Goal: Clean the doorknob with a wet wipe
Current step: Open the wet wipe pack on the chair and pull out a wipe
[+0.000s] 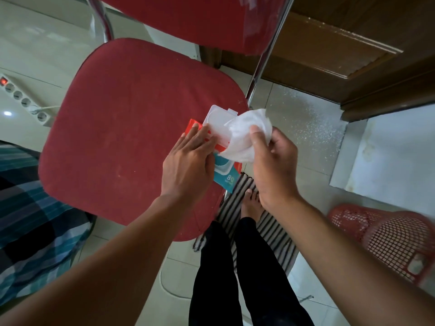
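A red and blue pack of wet wipes [226, 173] lies on the right edge of a red chair seat [122, 128], its white flip lid [217, 121] standing open. My left hand [188, 161] presses flat on the pack. A crumpled white wet wipe [244, 140] hangs just above the pack's opening, pinched between the thumb and fingers of my right hand [273, 165]. The brown wooden door [348, 48] fills the upper right; its doorknob is out of view.
The chair's chrome frame [266, 55] and red backrest [188, 17] rise beside the door. A white power strip [23, 102] lies on the floor at left. A red mesh basket [388, 238] sits at right, a striped mat [266, 227] under my feet, plaid fabric [30, 220] at left.
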The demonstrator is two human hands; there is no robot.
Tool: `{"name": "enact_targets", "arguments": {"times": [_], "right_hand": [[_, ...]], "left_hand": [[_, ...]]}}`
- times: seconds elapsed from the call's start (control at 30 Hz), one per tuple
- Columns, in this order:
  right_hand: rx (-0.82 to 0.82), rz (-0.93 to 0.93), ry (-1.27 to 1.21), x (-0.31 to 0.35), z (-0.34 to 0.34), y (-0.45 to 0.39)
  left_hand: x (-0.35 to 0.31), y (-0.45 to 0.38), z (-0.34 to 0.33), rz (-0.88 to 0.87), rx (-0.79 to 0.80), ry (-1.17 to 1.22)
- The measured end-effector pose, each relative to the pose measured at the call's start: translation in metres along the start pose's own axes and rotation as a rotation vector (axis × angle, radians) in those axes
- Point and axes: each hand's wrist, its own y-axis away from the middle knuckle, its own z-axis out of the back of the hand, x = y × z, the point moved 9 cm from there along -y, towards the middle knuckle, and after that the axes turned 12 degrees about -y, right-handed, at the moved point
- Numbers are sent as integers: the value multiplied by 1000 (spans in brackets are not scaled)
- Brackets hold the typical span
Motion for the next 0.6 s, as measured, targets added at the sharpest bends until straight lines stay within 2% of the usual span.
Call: {"name": "enact_targets", "arguments": {"times": [0.13, 0.3, 0.4, 0.47, 0.53, 0.6], "right_hand": [[77, -72, -55, 9, -2, 1], [139, -114, -97, 42, 5, 0], [137, -134, -117, 72, 17, 1], [124, -126, -119, 93, 24, 2], [105, -107, -123, 118, 33, 5], [98, -81, -132, 145, 42, 9]], "left_hand": [[-16, -6, 22, 18, -9, 115], [-43, -26, 71, 120, -32, 487], [-66, -42, 92, 184, 126, 805], [-78, -48, 97, 304, 265, 977], [-90, -49, 103, 431, 420, 1088], [-103, -51, 118, 486, 509, 1161]]}}
